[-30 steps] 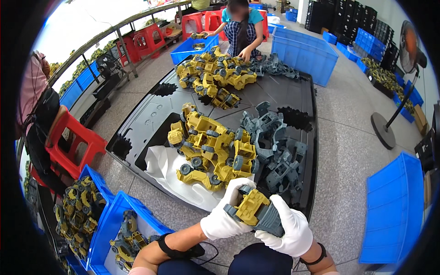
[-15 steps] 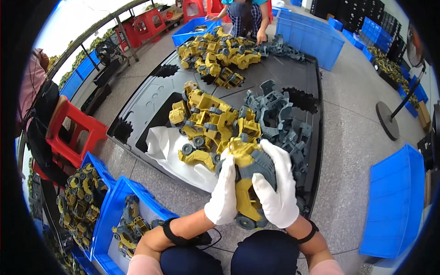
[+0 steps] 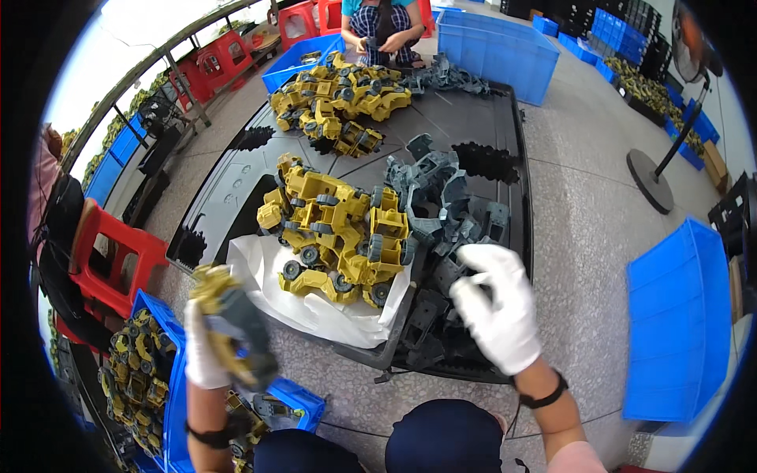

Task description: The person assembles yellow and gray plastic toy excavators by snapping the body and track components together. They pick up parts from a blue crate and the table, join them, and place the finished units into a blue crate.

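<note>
My left hand (image 3: pixel 206 347), in a white glove, is closed around a yellow-and-grey toy truck (image 3: pixel 244 335), blurred by motion, above the blue crate at the lower left. My right hand (image 3: pixel 501 315), also gloved, hovers at the near right of the black table, fingers curved and apart. Its fingertips are beside a pile of dark grey plastic truck parts (image 3: pixel 430 189); whether they touch one is unclear. Left of these parts, several yellow toy truck bodies with grey wheels (image 3: pixel 331 213) lie heaped, partly on a white sheet (image 3: pixel 260 276).
Toy trucks fill a blue crate (image 3: pixel 175 355) at the left; another crate (image 3: pixel 303 402) adjoins it. Across the black table (image 3: pixel 260 169), a person (image 3: pixel 386 27) handles a grey part near another yellow heap (image 3: pixel 339 94). A red stool (image 3: pixel 118 244) and a standing fan (image 3: pixel 654 173) flank the table.
The toy truck, earlier between both hands in front of me, has moved left in my left hand. My right hand has let go and moved to the grey parts. The view has shifted.
</note>
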The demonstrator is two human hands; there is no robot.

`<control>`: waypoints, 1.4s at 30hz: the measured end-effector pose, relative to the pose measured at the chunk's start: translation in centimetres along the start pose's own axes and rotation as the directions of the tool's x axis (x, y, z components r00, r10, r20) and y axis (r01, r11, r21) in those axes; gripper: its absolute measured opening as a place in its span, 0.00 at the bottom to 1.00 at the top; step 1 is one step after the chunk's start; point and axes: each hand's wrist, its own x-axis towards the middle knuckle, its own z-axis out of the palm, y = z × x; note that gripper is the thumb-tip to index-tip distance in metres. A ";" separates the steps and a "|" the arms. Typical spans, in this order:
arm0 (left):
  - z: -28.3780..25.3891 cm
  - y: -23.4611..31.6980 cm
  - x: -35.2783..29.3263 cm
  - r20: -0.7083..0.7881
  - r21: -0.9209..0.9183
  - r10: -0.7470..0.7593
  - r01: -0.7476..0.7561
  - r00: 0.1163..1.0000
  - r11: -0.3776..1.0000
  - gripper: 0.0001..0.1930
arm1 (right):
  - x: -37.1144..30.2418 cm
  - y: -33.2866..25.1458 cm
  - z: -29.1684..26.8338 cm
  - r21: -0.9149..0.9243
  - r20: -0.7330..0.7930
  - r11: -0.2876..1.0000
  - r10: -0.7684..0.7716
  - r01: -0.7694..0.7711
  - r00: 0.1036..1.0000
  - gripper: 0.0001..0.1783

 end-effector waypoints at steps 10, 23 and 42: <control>-26.5 -7.7 -18.5 -0.709 0.601 -0.275 0.760 0.649 0.247 0.30 | 0.9 5.2 0.3 -0.091 0.206 0.995 0.055 -0.036 0.977 0.16; -2.6 -2.1 -5.4 -0.065 0.988 0.247 0.027 0.967 0.152 0.31 | 3.8 3.0 9.9 -0.281 0.236 0.938 -0.137 0.203 0.962 0.32; 13.5 -5.3 2.0 0.450 -0.266 -0.151 0.293 0.880 0.918 0.29 | -5.4 1.9 3.3 0.364 0.749 0.410 0.405 -0.837 0.524 0.20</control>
